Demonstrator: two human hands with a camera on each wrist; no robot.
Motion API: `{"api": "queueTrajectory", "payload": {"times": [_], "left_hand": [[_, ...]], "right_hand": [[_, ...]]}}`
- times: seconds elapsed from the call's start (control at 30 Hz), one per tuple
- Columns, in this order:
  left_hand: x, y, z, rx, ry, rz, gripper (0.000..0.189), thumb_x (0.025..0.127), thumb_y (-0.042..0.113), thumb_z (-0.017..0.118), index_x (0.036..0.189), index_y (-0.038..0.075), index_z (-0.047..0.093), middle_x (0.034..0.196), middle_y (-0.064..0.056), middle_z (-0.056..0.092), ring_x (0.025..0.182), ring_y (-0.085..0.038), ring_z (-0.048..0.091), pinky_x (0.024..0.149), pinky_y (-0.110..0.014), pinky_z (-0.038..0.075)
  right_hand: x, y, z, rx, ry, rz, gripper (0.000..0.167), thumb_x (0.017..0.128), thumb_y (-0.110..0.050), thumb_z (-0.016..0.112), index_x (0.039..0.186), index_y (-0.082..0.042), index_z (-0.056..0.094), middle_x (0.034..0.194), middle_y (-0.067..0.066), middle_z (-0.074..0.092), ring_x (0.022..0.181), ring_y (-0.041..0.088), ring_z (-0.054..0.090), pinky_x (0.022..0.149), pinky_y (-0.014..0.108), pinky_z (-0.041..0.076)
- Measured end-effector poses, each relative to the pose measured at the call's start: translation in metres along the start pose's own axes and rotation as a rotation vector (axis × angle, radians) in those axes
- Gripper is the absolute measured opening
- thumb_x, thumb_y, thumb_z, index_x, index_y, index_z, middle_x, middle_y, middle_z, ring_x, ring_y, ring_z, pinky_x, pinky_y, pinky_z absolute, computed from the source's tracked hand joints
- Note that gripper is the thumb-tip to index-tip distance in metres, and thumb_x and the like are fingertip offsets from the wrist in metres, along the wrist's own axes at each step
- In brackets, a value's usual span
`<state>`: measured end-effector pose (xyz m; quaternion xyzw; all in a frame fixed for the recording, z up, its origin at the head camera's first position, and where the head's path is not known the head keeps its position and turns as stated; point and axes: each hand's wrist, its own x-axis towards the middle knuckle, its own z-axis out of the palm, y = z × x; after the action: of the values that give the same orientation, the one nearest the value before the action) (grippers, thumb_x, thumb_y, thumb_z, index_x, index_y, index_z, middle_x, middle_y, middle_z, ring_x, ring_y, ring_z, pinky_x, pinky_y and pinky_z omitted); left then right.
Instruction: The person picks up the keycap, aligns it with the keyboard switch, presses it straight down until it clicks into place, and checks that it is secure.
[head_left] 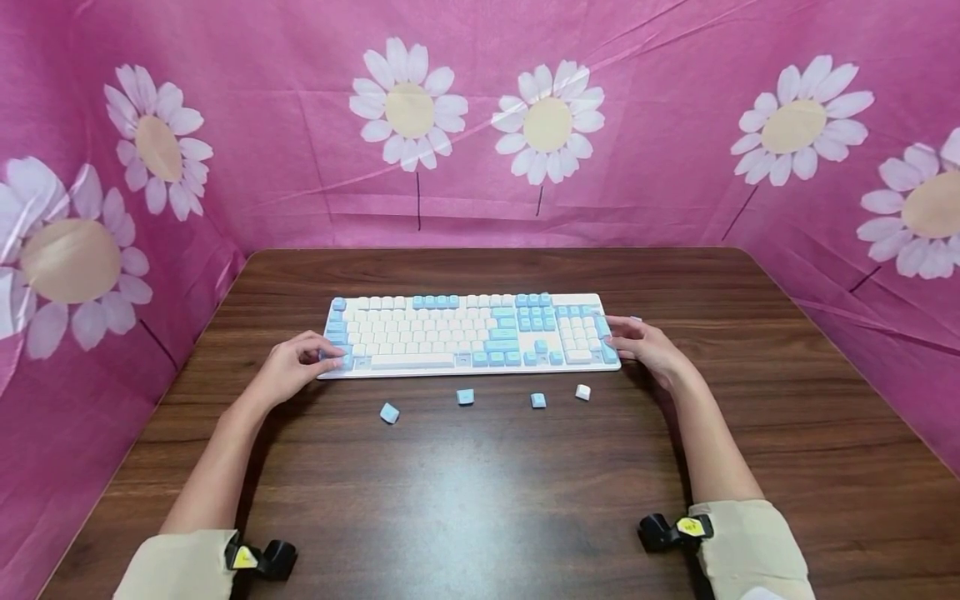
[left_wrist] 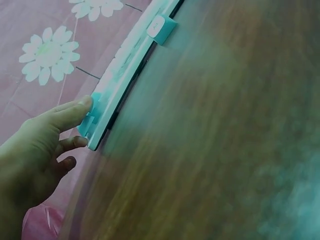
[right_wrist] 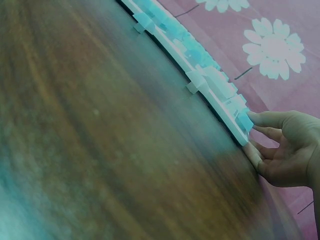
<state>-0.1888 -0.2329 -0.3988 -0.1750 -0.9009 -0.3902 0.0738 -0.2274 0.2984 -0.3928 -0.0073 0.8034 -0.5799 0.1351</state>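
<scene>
A white and light-blue keyboard (head_left: 420,362) lies across the middle of the table. At its left end, my left hand (head_left: 298,367) holds it, the thumb over the blue corner keys and the other fingers at the side edge. My right hand (head_left: 648,350) grips the opposite end, thumb and fingers around the right edge beside the number pad. In the bottom row, spots such as the gap (head_left: 363,363) show no keycap. In front of the keyboard lie loose keycaps: a tilted blue one (head_left: 389,413), two more blue ones (head_left: 465,397) (head_left: 538,401) and a white one (head_left: 582,392).
The brown wooden table (head_left: 465,500) has a pink cloth (head_left: 480,212) with daisies standing around its back and sides. A small pale thing (head_left: 636,318) shows just behind the right hand. Black wrist cameras (head_left: 279,560) sit at both sleeves.
</scene>
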Motion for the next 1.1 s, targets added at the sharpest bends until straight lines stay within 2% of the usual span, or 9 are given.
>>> {"api": "queueTrajectory", "payload": {"times": [0.23, 0.53, 0.83, 1.1], "left_hand": [[0.002, 0.001, -0.002, 0.005, -0.043, -0.055, 0.013, 0.084, 0.014, 0.068, 0.094, 0.005, 0.071, 0.09, -0.005, 0.059, 0.077, -0.017, 0.046, 0.065, -0.029, 0.038], [0.011, 0.0, -0.004, -0.002, -0.072, -0.073, 0.013, 0.081, 0.009, 0.071, 0.092, 0.001, 0.072, 0.088, -0.009, 0.061, 0.074, -0.018, 0.044, 0.062, -0.025, 0.037], [0.011, -0.003, -0.009, -0.015, -0.1, -0.089, 0.017, 0.079, 0.012, 0.073, 0.09, 0.0, 0.073, 0.091, -0.01, 0.064, 0.074, -0.012, 0.049, 0.062, -0.022, 0.04], [0.015, -0.004, -0.01, -0.014, -0.115, -0.106, 0.019, 0.078, 0.015, 0.075, 0.09, 0.001, 0.074, 0.093, -0.011, 0.065, 0.082, -0.017, 0.054, 0.065, -0.02, 0.042]], "right_hand": [[0.0, 0.0, 0.0, 0.01, 0.003, -0.004, 0.058, 0.091, -0.012, 0.059, 0.14, 0.003, 0.032, 0.12, 0.02, 0.043, 0.088, 0.006, 0.054, 0.078, 0.021, 0.045], [-0.002, -0.002, -0.002, -0.009, -0.006, 0.0, 0.059, 0.091, -0.014, 0.058, 0.141, 0.002, 0.03, 0.122, 0.021, 0.041, 0.089, 0.006, 0.053, 0.079, 0.021, 0.044], [-0.002, -0.002, 0.0, 0.013, -0.004, 0.008, 0.06, 0.091, -0.014, 0.06, 0.141, 0.002, 0.031, 0.126, 0.023, 0.04, 0.09, 0.006, 0.053, 0.079, 0.02, 0.044], [-0.001, -0.002, 0.0, 0.01, -0.003, 0.012, 0.06, 0.091, -0.014, 0.059, 0.141, 0.002, 0.03, 0.124, 0.022, 0.04, 0.09, 0.006, 0.052, 0.079, 0.02, 0.044]]}}
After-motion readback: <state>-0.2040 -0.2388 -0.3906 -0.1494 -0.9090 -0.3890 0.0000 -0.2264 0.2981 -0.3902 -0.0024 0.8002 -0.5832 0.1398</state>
